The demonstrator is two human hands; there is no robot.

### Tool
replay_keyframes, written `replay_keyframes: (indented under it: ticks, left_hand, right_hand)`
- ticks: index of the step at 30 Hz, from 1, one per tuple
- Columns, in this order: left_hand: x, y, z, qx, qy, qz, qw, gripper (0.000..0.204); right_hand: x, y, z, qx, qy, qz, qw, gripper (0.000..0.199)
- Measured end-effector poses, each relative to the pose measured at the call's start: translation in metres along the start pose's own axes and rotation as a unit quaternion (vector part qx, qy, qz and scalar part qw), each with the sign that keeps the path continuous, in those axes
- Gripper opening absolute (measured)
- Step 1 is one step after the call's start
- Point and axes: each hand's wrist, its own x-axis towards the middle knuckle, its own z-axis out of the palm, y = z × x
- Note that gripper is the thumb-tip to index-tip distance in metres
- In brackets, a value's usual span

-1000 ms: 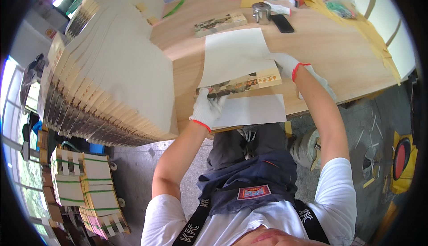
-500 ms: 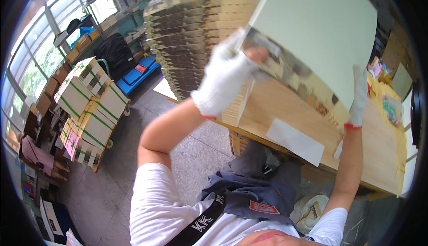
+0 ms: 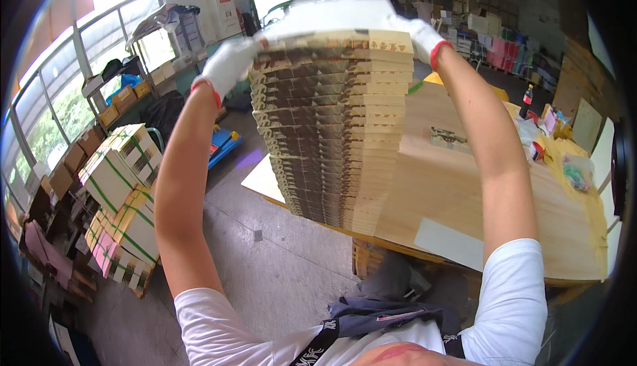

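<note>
A tall stack (image 3: 332, 134) of flat printed pieces, dark on the left and cream on the right, rises from the table's left part. On its top lies a blurred white-faced flat piece (image 3: 338, 14); I cannot make out whether it is a box or a bundle of sheets. My left hand (image 3: 229, 67), in a white knit glove with a red cuff, grips its left edge. At its right edge is my right hand (image 3: 423, 36), gloved alike, closed against it. Both arms are stretched out and raised. My fingertips are partly hidden and smeared.
The wooden table (image 3: 438, 180) bears a white sheet (image 3: 451, 243), a small printed piece (image 3: 448, 138) and a dark bottle (image 3: 526, 100). To the left, strapped bundles (image 3: 123, 193) stand on a trolley near a blue platform cart (image 3: 224, 146). A person in pink (image 3: 50, 250) is at far left.
Both hands have carried the white-faced piece from over the table, up and to the left, onto the top of the stack. It has gone from tilted to nearly level.
</note>
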Motion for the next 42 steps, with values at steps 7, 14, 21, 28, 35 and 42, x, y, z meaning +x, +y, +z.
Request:
replay_keyframes:
  ticks: [7, 14, 21, 28, 35, 42]
  left_hand:
    - [-0.006, -0.024, 0.017, 0.034, 0.009, 0.042, 0.998, 0.061]
    - [0.006, -0.035, 0.017, 0.088, 0.046, 0.016, 0.995, 0.074]
    - [-0.04, -0.066, 0.084, 0.019, 0.345, 0.321, 0.882, 0.078]
    - [-0.089, -0.067, 0.193, 0.164, 0.338, 0.47, 0.799, 0.083]
    - [-0.179, -0.055, 0.329, 0.02, 0.193, 0.561, 0.805, 0.077]
    - [-0.294, -0.039, 0.463, 0.036, -0.179, 0.542, 0.82, 0.06]
  right_hand:
    - [0.003, 0.026, -0.014, -0.03, -0.054, 0.062, 0.996, 0.022]
    - [0.012, 0.033, -0.008, -0.142, 0.033, 0.048, 0.988, 0.053]
    - [-0.085, 0.054, -0.036, -0.154, 0.06, 0.035, 0.986, 0.078]
    - [-0.26, 0.179, -0.108, -0.51, -0.029, -0.031, 0.859, 0.05]
    - [-0.445, 0.204, -0.1, -0.618, -0.141, 0.152, 0.758, 0.085]
    - [-0.495, 0.262, -0.103, -0.658, -0.059, 0.013, 0.751, 0.076]
